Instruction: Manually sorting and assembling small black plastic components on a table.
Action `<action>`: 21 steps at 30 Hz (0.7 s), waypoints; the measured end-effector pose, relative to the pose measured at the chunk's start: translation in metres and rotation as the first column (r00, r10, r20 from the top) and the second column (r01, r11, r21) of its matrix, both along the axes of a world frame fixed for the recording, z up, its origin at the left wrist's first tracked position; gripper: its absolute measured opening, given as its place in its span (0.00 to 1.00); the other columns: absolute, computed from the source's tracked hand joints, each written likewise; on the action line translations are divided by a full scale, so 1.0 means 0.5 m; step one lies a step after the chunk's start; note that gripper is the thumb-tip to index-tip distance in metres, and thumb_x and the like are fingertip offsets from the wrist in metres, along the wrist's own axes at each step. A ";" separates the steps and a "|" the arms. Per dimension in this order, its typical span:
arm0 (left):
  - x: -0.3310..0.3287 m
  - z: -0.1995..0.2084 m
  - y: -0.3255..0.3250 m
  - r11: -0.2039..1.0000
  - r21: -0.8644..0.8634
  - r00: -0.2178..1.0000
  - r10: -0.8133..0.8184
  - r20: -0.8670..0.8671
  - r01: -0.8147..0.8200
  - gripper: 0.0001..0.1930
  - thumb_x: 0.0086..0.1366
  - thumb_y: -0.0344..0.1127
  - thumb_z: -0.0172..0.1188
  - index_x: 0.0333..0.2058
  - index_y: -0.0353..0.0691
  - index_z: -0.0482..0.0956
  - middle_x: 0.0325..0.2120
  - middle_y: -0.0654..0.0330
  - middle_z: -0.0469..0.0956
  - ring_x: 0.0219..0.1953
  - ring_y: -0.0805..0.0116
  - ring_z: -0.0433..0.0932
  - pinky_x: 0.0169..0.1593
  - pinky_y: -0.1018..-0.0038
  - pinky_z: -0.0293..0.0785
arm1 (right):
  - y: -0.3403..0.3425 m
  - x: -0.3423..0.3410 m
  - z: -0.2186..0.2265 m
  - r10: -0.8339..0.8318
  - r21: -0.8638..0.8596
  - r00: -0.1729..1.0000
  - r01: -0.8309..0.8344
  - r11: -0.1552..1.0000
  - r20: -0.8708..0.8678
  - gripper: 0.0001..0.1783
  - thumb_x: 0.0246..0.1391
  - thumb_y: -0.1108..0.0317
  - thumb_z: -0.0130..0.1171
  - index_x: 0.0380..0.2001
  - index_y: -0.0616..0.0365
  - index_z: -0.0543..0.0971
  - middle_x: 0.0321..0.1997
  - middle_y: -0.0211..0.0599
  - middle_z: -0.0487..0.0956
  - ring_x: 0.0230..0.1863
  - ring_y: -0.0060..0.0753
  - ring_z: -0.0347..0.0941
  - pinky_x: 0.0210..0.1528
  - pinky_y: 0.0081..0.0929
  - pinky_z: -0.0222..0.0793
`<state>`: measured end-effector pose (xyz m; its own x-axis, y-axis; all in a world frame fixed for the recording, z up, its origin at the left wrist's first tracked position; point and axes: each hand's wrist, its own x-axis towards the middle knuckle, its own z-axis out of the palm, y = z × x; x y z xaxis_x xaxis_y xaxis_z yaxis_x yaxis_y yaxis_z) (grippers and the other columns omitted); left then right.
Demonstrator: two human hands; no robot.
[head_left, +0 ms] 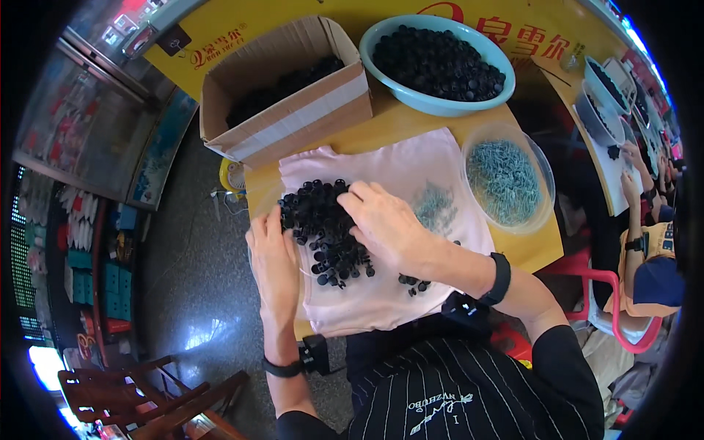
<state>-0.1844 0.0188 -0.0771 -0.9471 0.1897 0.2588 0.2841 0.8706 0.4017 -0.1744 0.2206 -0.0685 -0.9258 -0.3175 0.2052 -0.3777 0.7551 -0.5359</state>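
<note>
- We seem to be in a shop that doubles as a small workshop.
- Well left of our left hand [275, 249], a glass-fronted cabinet [110, 128] and packaged goods [78, 220] on display show the shop side.
- Ahead of our right hand [385, 224], a yellow panel [293, 11] with large red lettering looks like signage.
- Between our hands, loose small black parts [319, 216] lie in a heap over a yellow table [528, 249], as on a workbench.
- Far to the right of our right hand, another person's hands [629, 188] are busy at a second table [600, 165] bearing basins [598, 126].
</note>
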 end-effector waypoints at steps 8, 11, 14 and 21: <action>-0.068 -0.061 0.002 0.994 0.095 0.992 -0.072 0.101 0.062 0.17 0.63 0.22 0.46 0.50 0.38 0.71 0.46 0.47 0.72 0.49 0.44 0.68 0.53 0.56 0.65 | -0.015 -0.044 -0.044 0.008 -0.048 0.996 -0.003 0.999 0.093 0.29 0.45 0.73 0.64 0.52 0.66 0.68 0.46 0.50 0.71 0.51 0.55 0.68 0.52 0.42 0.68; -0.058 -0.063 0.015 0.968 0.215 0.977 -0.163 0.140 0.131 0.13 0.66 0.23 0.45 0.47 0.36 0.74 0.43 0.47 0.73 0.47 0.47 0.71 0.52 0.60 0.66 | -0.007 -0.048 -0.049 0.099 -0.112 0.988 -0.086 0.990 0.117 0.28 0.46 0.73 0.64 0.52 0.67 0.68 0.46 0.51 0.71 0.51 0.56 0.68 0.52 0.42 0.67; -0.041 -0.057 0.022 0.946 0.279 0.960 -0.216 0.176 0.162 0.13 0.66 0.23 0.45 0.46 0.35 0.74 0.42 0.48 0.74 0.47 0.49 0.72 0.53 0.62 0.67 | -0.001 -0.035 -0.050 0.172 -0.183 0.974 -0.144 0.972 0.145 0.25 0.47 0.74 0.63 0.50 0.68 0.70 0.46 0.51 0.71 0.49 0.56 0.69 0.51 0.42 0.67; 0.007 -0.034 0.035 0.869 0.447 0.931 -0.318 0.179 0.211 0.13 0.65 0.21 0.47 0.46 0.33 0.77 0.42 0.52 0.78 0.44 0.59 0.77 0.50 0.71 0.70 | 0.012 0.022 -0.039 0.185 -0.257 0.979 -0.157 0.954 0.090 0.18 0.45 0.78 0.60 0.42 0.67 0.72 0.41 0.51 0.72 0.45 0.57 0.70 0.46 0.43 0.68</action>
<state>-0.1807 0.0364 -0.0941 -0.9189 0.3678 0.1424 0.3287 0.5147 0.7919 -0.1636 0.2268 -0.0882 -0.8836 -0.4255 0.1956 -0.4164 0.5226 -0.7439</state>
